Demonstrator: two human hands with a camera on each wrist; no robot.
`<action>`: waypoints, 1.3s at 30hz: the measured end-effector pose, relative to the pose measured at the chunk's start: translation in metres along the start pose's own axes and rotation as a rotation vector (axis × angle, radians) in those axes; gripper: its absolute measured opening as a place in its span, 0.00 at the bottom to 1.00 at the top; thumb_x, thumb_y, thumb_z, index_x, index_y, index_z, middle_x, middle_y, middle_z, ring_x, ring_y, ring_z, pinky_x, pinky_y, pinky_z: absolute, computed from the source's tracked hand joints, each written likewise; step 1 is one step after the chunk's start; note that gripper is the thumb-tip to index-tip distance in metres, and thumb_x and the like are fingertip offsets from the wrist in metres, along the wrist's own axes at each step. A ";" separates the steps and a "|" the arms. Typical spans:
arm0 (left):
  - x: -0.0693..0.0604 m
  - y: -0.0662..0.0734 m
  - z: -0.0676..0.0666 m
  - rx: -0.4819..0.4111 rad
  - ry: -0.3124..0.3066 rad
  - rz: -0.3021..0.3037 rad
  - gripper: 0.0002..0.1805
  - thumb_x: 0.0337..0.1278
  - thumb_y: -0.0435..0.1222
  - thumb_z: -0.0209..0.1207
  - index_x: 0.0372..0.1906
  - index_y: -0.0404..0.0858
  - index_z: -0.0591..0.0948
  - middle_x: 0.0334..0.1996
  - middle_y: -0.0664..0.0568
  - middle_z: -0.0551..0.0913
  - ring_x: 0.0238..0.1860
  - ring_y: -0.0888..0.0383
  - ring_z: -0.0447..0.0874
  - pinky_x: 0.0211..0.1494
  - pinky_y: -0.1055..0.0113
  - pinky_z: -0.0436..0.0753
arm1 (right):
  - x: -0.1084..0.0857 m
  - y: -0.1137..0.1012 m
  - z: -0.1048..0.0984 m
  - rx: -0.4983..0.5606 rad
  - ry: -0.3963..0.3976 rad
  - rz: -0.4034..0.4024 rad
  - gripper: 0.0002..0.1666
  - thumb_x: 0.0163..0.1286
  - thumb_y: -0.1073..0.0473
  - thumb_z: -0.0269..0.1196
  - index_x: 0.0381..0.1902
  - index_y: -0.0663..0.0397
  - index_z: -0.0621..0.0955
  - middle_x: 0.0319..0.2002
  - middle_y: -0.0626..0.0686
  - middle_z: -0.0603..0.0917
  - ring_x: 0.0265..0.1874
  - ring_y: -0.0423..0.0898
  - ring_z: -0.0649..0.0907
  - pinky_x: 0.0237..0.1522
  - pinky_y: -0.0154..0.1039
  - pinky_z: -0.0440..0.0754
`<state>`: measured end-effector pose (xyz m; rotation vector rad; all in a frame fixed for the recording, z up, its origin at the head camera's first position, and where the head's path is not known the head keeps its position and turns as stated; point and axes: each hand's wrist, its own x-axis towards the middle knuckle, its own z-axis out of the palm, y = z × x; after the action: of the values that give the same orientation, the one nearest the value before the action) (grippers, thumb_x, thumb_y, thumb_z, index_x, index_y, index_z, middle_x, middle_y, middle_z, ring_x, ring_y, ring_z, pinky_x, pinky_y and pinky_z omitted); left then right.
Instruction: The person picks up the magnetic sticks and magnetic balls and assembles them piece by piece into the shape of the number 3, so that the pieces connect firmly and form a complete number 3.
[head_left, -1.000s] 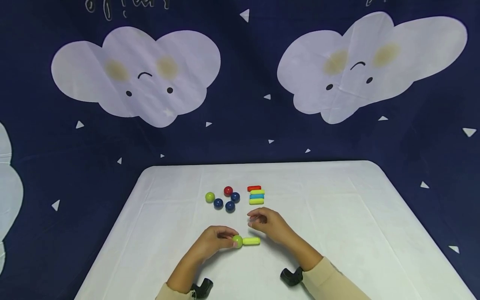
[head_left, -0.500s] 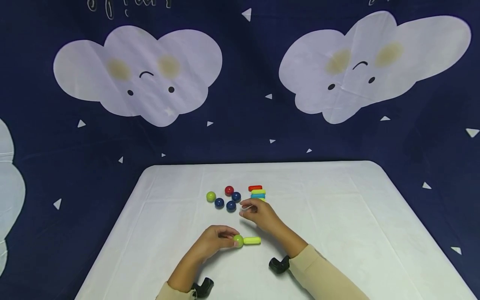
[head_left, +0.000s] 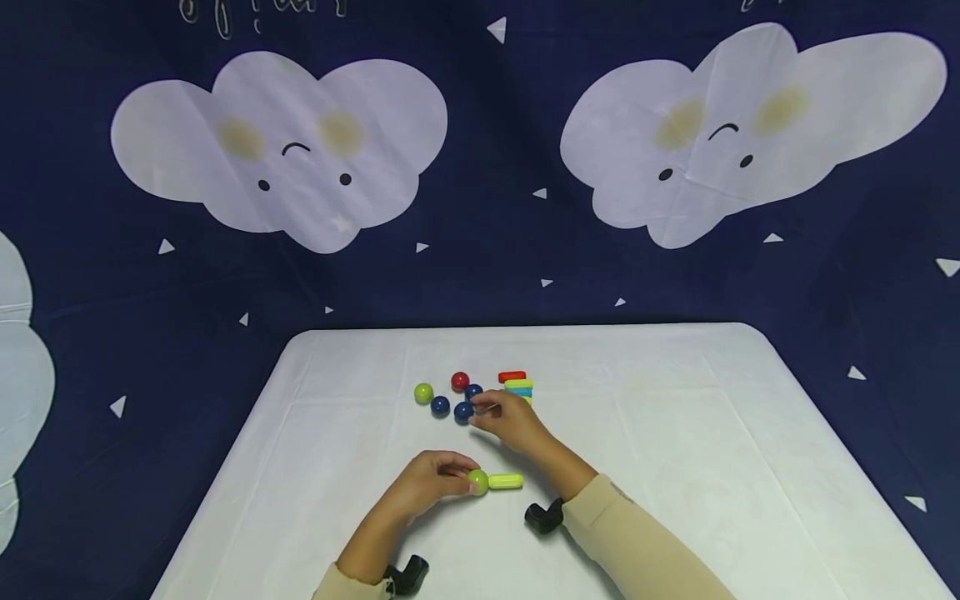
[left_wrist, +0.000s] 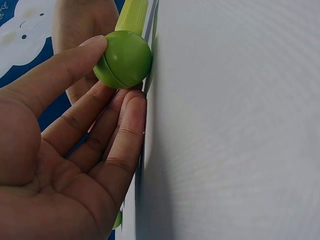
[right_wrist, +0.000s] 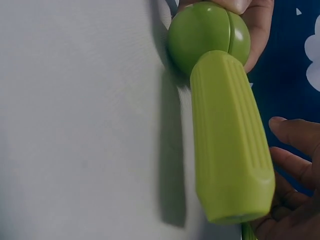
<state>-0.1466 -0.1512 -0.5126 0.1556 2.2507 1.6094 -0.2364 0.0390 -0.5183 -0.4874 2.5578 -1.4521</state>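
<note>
Thumb and fingers of my left hand [head_left: 429, 485] pinch a green ball [head_left: 477, 482] low over the white table. A yellow-green ribbed stick [right_wrist: 230, 145] is joined to that ball and points right. Farther back, my right hand [head_left: 513, 423] has thumb and fingers apart beside a near blue ball [head_left: 462, 412] and a farther blue ball [head_left: 473, 391]. Whether its fingertips touch either one I cannot tell. In the right wrist view, nothing shows between that hand's fingers [right_wrist: 295, 162].
Left of the right hand lie another blue ball [head_left: 440, 406], a red ball [head_left: 460, 382] and a loose green ball [head_left: 423, 393]. Behind it are a red stick [head_left: 512, 377], a yellow-green stick [head_left: 519, 384] and a blue stick [head_left: 521, 392]. The white table [head_left: 637, 450] meets a dark blue cloud-patterned cloth [head_left: 495, 283].
My right hand has moved left and away from me, from near the held stick to the blue balls. The left hand keeps its pinch on the green ball in the same place.
</note>
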 end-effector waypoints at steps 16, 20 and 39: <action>0.001 -0.002 0.000 -0.015 -0.009 0.013 0.18 0.49 0.33 0.73 0.48 0.33 0.87 0.37 0.48 0.88 0.38 0.62 0.82 0.41 0.73 0.80 | 0.011 -0.001 0.010 -0.087 -0.015 -0.025 0.21 0.65 0.56 0.71 0.56 0.49 0.85 0.47 0.53 0.89 0.44 0.46 0.86 0.49 0.43 0.84; 0.002 -0.004 -0.001 -0.020 -0.013 0.020 0.18 0.49 0.33 0.73 0.47 0.33 0.87 0.37 0.48 0.88 0.38 0.62 0.82 0.41 0.73 0.80 | 0.011 -0.003 0.012 -0.105 -0.015 -0.050 0.20 0.65 0.57 0.71 0.55 0.48 0.85 0.45 0.53 0.89 0.44 0.46 0.85 0.49 0.44 0.83; 0.002 -0.002 -0.001 -0.005 -0.014 0.020 0.18 0.49 0.33 0.73 0.47 0.32 0.87 0.36 0.49 0.89 0.38 0.62 0.83 0.40 0.74 0.81 | 0.000 0.000 0.009 -0.105 -0.002 -0.011 0.16 0.64 0.58 0.71 0.50 0.47 0.86 0.40 0.49 0.89 0.39 0.42 0.85 0.45 0.41 0.81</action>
<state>-0.1484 -0.1527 -0.5144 0.1882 2.2408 1.6192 -0.2340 0.0314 -0.5228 -0.5178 2.6439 -1.3258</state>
